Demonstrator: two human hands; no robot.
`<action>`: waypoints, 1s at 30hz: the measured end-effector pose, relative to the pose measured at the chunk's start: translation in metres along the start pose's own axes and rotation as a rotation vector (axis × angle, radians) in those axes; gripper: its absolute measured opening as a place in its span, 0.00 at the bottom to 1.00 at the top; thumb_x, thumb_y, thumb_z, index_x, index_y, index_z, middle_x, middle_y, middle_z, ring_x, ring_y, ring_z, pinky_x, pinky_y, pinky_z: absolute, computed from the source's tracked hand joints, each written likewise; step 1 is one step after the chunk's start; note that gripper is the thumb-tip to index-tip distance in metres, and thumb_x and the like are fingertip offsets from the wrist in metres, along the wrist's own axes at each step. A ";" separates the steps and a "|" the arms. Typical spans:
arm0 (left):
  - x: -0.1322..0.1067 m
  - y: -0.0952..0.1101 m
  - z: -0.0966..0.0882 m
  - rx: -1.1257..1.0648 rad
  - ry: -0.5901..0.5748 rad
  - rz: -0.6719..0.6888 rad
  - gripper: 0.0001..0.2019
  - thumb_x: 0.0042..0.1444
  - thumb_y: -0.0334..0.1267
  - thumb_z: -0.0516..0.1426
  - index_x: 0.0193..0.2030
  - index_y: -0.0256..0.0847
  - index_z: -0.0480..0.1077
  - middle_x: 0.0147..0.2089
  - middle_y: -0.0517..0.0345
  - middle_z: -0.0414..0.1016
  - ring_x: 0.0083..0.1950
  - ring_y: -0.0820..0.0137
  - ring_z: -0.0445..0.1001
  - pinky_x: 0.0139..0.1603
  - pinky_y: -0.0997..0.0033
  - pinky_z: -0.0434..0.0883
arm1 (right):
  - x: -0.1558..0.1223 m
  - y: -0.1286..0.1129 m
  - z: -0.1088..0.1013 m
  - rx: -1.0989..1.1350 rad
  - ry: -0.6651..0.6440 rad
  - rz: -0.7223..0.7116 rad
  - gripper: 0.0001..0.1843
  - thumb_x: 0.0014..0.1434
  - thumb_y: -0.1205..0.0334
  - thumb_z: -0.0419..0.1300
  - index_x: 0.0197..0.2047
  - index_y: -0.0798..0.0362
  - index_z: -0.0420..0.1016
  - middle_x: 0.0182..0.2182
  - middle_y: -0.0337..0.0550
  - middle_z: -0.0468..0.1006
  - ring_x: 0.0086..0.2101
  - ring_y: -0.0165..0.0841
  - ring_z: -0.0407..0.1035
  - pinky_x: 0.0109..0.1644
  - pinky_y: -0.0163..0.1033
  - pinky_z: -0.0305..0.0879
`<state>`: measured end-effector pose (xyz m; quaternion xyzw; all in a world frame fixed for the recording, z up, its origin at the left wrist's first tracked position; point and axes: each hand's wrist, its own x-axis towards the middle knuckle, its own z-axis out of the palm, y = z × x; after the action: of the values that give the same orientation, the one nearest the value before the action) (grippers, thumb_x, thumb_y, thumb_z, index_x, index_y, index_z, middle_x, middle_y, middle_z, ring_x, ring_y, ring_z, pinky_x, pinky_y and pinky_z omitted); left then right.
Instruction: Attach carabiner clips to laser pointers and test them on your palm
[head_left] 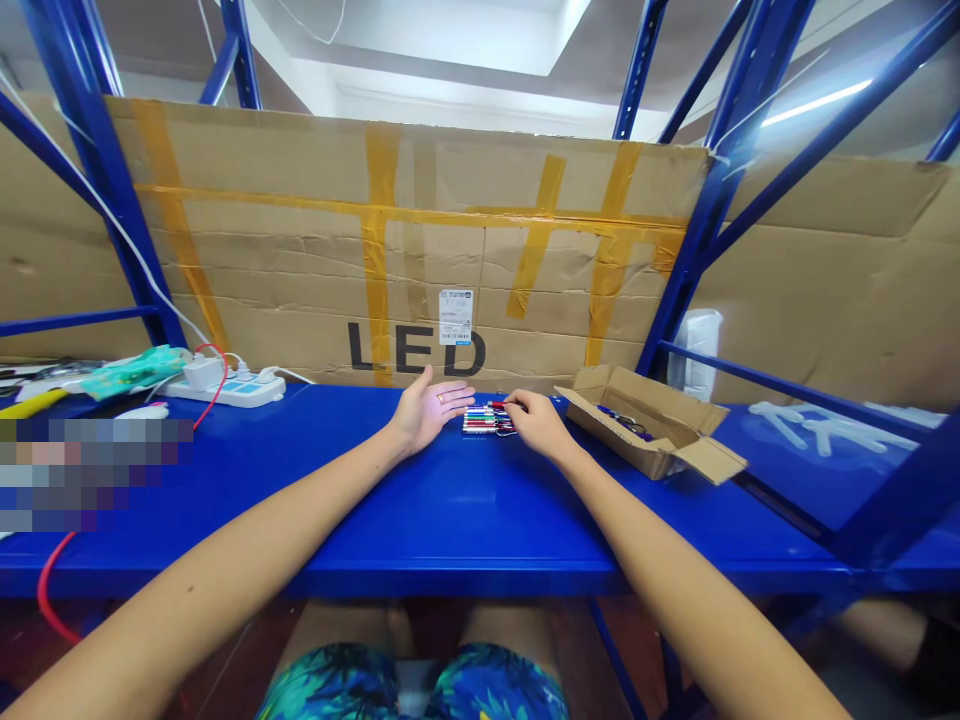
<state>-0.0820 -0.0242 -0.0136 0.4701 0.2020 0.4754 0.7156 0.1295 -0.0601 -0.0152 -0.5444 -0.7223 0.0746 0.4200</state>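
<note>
A row of small pen-like metal tubes (480,420) in several colours lies side by side on the blue shelf, with dark clips or rings at their right ends. My left hand (426,412) rests open beside their left ends, palm turned to the row and fingers stretched out. At the far right end of the row, my right hand (538,420) pinches a red metal tube (496,405) between thumb and fingertips. Right of that hand stands an open cardboard box (652,462) with more tubes and rings (626,422) inside.
A large cardboard sheet marked LED (300,270) stands behind the blue shelf (450,530). At left are a white power strip (247,390), cables and a teal wrapped bundle (135,372). Blue posts (682,260) frame the sides. White plastic pieces (821,435) lie at right.
</note>
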 end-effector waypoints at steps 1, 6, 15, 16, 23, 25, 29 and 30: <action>0.000 0.000 0.000 0.000 -0.004 0.003 0.37 0.62 0.61 0.44 0.56 0.24 0.68 0.60 0.30 0.70 0.61 0.51 0.69 0.65 0.55 0.63 | 0.000 0.000 0.000 -0.002 -0.001 -0.001 0.12 0.56 0.62 0.49 0.30 0.54 0.72 0.29 0.44 0.77 0.32 0.34 0.67 0.36 0.36 0.57; 0.001 -0.002 -0.001 0.012 -0.011 0.009 0.37 0.62 0.61 0.44 0.56 0.25 0.68 0.59 0.30 0.70 0.62 0.51 0.69 0.65 0.54 0.63 | 0.000 0.001 0.000 -0.020 0.015 -0.007 0.12 0.55 0.62 0.50 0.29 0.54 0.72 0.28 0.44 0.77 0.31 0.34 0.67 0.36 0.36 0.57; 0.000 -0.002 0.000 -0.004 -0.019 -0.004 0.35 0.63 0.60 0.43 0.53 0.25 0.69 0.59 0.31 0.70 0.62 0.52 0.69 0.65 0.56 0.63 | -0.001 -0.002 -0.002 -0.014 0.096 0.016 0.12 0.53 0.59 0.51 0.23 0.53 0.69 0.23 0.41 0.74 0.28 0.33 0.65 0.33 0.36 0.57; 0.000 -0.002 0.000 -0.005 -0.018 -0.007 0.35 0.63 0.60 0.43 0.53 0.25 0.69 0.59 0.31 0.70 0.62 0.52 0.69 0.65 0.56 0.63 | 0.000 -0.002 -0.002 -0.021 0.103 0.018 0.12 0.53 0.59 0.51 0.23 0.53 0.69 0.23 0.41 0.74 0.28 0.33 0.65 0.33 0.36 0.57; 0.001 -0.004 0.000 -0.002 -0.023 -0.023 0.35 0.63 0.60 0.43 0.54 0.27 0.69 0.58 0.32 0.71 0.62 0.53 0.69 0.64 0.56 0.64 | 0.001 0.000 -0.005 -0.019 0.125 0.021 0.13 0.54 0.59 0.51 0.26 0.55 0.73 0.26 0.43 0.77 0.30 0.34 0.68 0.35 0.36 0.58; 0.000 -0.004 0.000 -0.002 -0.016 -0.023 0.35 0.63 0.60 0.43 0.54 0.26 0.69 0.59 0.31 0.71 0.61 0.53 0.69 0.64 0.56 0.64 | 0.001 0.000 -0.006 -0.037 0.119 0.017 0.13 0.54 0.59 0.51 0.26 0.55 0.73 0.26 0.44 0.78 0.30 0.34 0.68 0.35 0.36 0.58; 0.000 -0.004 0.000 0.008 -0.010 -0.021 0.35 0.63 0.61 0.44 0.53 0.26 0.69 0.59 0.31 0.70 0.62 0.53 0.69 0.65 0.56 0.63 | 0.001 0.000 -0.007 -0.040 0.117 0.002 0.13 0.54 0.60 0.51 0.26 0.55 0.74 0.27 0.44 0.78 0.30 0.34 0.68 0.35 0.36 0.58; 0.000 -0.004 0.000 0.013 -0.011 -0.021 0.35 0.62 0.61 0.44 0.53 0.27 0.69 0.59 0.31 0.71 0.62 0.52 0.68 0.65 0.56 0.63 | 0.001 -0.001 -0.007 -0.047 0.110 0.001 0.13 0.54 0.61 0.51 0.26 0.55 0.74 0.27 0.44 0.78 0.30 0.34 0.67 0.35 0.36 0.58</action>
<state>-0.0798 -0.0250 -0.0174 0.4754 0.2061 0.4639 0.7186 0.1338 -0.0619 -0.0099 -0.5579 -0.6991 0.0278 0.4462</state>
